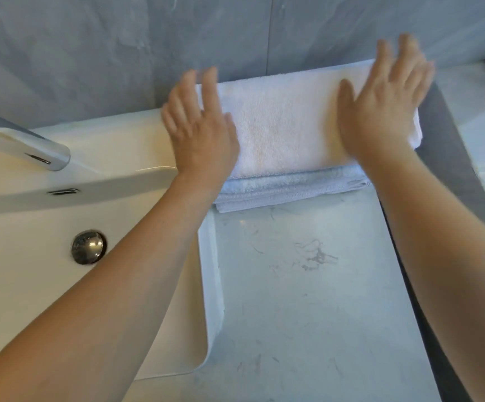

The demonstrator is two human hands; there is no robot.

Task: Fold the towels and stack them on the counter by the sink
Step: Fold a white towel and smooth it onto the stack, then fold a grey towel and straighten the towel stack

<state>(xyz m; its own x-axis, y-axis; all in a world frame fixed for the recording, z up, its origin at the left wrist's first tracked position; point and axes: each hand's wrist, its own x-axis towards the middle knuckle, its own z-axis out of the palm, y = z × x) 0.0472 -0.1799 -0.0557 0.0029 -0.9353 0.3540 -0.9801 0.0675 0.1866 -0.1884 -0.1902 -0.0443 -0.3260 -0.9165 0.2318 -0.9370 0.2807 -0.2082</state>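
Note:
A folded white towel (284,123) lies on top of a folded pale blue towel (287,187), stacked on the marble counter (308,285) against the back wall, right of the sink (32,271). My left hand (200,126) lies flat, fingers straight, on the stack's left end. My right hand (383,103) lies flat, fingers spread, on the white towel's right end. Both hands look blurred.
A chrome tap (29,146) reaches over the sink at the left, with a round drain plug (88,247) in the basin. A grey tiled wall (119,53) stands behind. A dark gap (450,158) runs along the counter's right edge.

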